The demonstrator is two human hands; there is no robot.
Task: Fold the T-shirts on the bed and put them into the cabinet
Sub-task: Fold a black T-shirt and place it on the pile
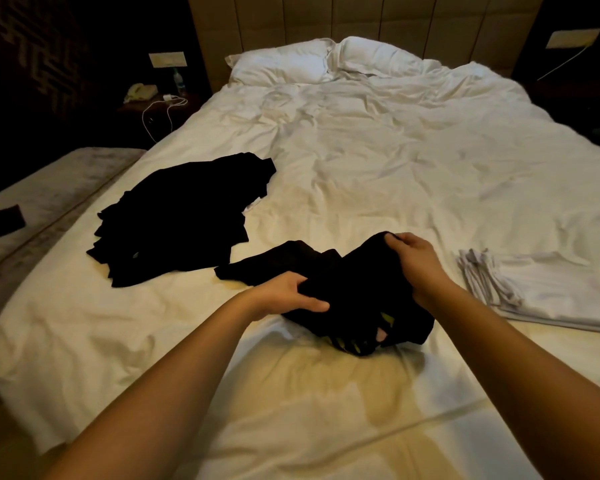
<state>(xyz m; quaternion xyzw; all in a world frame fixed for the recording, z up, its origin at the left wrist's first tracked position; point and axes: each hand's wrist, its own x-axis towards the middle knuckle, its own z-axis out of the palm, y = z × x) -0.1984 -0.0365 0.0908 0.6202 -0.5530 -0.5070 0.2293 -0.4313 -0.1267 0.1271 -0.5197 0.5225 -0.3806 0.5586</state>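
Near the foot of the bed (pixel 361 161), both hands grip one crumpled black T-shirt (pixel 354 289). Left hand (pixel 284 294) pinches a fold at the shirt's left edge, thumb on top, fingers curled under the cloth. Right hand (pixel 418 263) closes its grip on the far upper edge, fingers curled over the cloth. Shirt sits bunched between the two hands, resting on the white sheet, some yellow print showing at the near bottom. One loose part trails out to the left, past the left hand. Long axis hard to call while bunched; roughly running left-far to right-near. Both hands equally on it, so neither needs to reach; judged next step is lifting and spreading it flat for folding.

Further left and farther up the bed lies a black pile (pixel 181 216) of more dark garments, well apart from the held shirt, nearer the left hand. To the right, a folded white stack (pixel 489 278) lies near the right forearm. Pillows (pixel 326 60) at the headboard. Cabinet not in view. Task looks early.
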